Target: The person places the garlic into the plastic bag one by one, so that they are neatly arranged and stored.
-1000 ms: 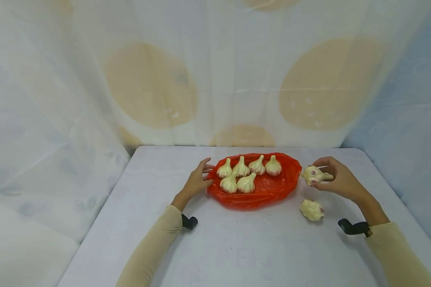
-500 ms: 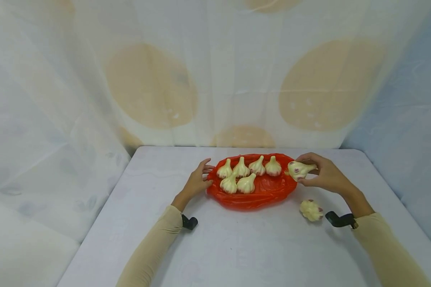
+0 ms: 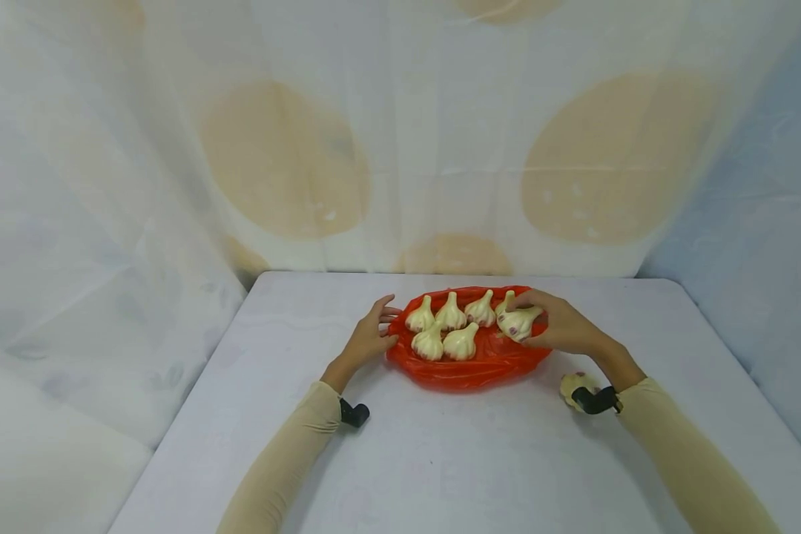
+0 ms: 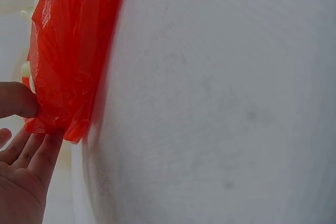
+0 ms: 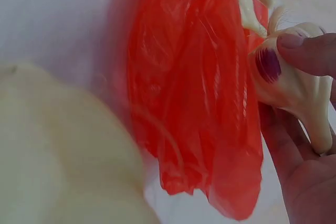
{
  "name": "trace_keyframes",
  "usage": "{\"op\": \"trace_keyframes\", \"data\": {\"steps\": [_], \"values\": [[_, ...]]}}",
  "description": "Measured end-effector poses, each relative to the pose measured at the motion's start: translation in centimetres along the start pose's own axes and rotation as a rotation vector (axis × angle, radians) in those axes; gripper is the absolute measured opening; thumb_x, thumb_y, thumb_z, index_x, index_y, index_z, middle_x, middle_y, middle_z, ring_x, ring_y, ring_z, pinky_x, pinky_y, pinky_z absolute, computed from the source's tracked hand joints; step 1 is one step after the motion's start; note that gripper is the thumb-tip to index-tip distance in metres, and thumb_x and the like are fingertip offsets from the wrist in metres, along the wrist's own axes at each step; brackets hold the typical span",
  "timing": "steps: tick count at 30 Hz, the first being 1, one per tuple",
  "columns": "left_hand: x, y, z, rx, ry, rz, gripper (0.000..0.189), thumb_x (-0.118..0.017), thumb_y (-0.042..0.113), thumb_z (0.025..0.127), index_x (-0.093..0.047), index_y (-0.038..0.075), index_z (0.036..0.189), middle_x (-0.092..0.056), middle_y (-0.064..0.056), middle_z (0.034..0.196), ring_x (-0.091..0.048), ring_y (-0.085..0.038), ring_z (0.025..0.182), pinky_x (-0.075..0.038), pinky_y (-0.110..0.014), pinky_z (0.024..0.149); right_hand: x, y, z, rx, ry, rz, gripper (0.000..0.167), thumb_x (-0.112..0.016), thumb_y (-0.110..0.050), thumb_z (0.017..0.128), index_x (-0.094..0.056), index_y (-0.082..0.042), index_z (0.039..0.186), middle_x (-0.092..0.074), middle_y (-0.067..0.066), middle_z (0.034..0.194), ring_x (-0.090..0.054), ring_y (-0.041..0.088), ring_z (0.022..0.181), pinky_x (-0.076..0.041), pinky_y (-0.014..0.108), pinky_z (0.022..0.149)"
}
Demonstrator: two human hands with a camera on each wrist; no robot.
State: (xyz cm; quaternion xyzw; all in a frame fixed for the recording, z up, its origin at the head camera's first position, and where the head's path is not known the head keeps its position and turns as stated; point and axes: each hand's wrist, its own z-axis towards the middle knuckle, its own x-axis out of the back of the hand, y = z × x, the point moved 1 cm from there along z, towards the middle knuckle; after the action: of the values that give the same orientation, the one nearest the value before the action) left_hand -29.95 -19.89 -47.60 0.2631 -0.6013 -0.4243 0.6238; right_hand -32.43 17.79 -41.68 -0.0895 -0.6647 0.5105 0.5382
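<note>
A red plastic bag (image 3: 467,380) lies spread in an oval with its rim up and several garlic bulbs (image 3: 429,343) standing in it. At its left end, my left hand (image 3: 363,340) holds the edge, the thumb over the red plastic (image 4: 73,61) and the fingers behind it in the left wrist view. My right hand (image 3: 569,326) grips another garlic bulb (image 3: 517,324) between thumb and fingers, over the right part of the bag. In the right wrist view, purple streaks mark this held bulb (image 5: 289,85), whose stem points into the palm.
One more garlic bulb (image 3: 569,386) lies on the white table (image 3: 467,460) right of the bag, partly covered by the black wrist camera (image 3: 595,400). It looms large and blurred in the right wrist view. Patterned curtains (image 3: 440,148) hang behind the table and at both sides.
My right hand has carried the garlic bulb leftward, from right of the red bag to over its right part. The left hand has stayed at the bag's left end.
</note>
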Motion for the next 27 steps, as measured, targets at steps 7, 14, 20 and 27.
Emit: {"op": "trace_keyframes", "data": {"steps": [7, 14, 20, 27], "values": [[0.0, 0.0, 0.1, 0.002, 0.002, -0.002, 0.078, -0.065, -0.004, 0.084, -0.028, 0.009, 0.151, -0.056, -0.01, 0.132, -0.054, -0.026, 0.122, -0.049, -0.04, 0.097, -1.3, 0.5, 1.1, 0.095, -0.026, -0.017, 0.052, -0.08, 0.001, 0.072, -0.061, -0.014, 0.118, -0.057, 0.006, 0.125, -0.046, 0.027, 0.119, -0.05, 0.051, 0.092], [0.0, 0.1, -0.1, 0.005, -0.006, -0.003, 0.079, -0.065, -0.004, 0.084, -0.029, 0.015, 0.151, -0.056, -0.009, 0.133, -0.054, -0.026, 0.123, -0.049, -0.039, 0.097, -2.1, 0.9, 1.2, 0.037, -0.037, -0.053, 0.055, -0.081, -0.003, 0.071, -0.06, -0.017, 0.119, -0.057, 0.0, 0.122, -0.046, 0.026, 0.119, -0.049, 0.053, 0.094], [0.0, 0.2, -0.4, 0.012, 0.0, -0.004, 0.079, -0.066, -0.004, 0.084, -0.029, 0.015, 0.151, -0.056, -0.009, 0.132, -0.054, -0.026, 0.122, -0.049, -0.039, 0.097, -2.2, 0.8, 1.0, 0.036, -0.029, -0.047, 0.055, -0.081, -0.005, 0.072, -0.061, -0.018, 0.121, -0.055, 0.001, 0.126, -0.044, 0.029, 0.122, -0.049, 0.055, 0.092], [0.1, 0.3, -0.4, 0.01, 0.005, 0.002, 0.078, -0.066, -0.004, 0.085, -0.029, 0.015, 0.151, -0.056, -0.009, 0.133, -0.054, -0.026, 0.123, -0.049, -0.039, 0.097, -2.5, 0.4, 1.2, 0.119, -0.05, -0.062, 0.051, -0.077, 0.005, 0.071, -0.064, -0.014, 0.117, -0.057, 0.003, 0.123, -0.048, 0.027, 0.116, -0.053, 0.046, 0.085]]}}
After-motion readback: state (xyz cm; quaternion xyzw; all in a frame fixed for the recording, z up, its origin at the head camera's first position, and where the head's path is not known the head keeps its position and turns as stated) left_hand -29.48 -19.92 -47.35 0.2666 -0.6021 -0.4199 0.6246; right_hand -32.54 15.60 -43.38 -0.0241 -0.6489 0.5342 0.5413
